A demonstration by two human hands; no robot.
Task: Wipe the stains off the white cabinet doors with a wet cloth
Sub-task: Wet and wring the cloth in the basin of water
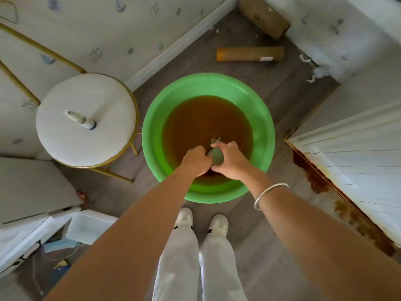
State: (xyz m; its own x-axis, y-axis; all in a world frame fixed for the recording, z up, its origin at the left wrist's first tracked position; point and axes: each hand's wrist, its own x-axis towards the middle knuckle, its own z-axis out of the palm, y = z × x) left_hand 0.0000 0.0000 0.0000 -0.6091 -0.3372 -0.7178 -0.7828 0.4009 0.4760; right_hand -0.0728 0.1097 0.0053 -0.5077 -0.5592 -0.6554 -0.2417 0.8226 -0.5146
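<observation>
Mostly, left hand (pixel 196 159) and right hand (pixel 231 161) hide the gripped cloth (pixel 217 156).

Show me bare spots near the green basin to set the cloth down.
Free: the stool seat around the bottle; the floor between the basin and the cardboard tube; the strip between basin and stained cabinet door. Crowded: the lower left around the plastic box and cables; scraps litter the far right corner.
</observation>
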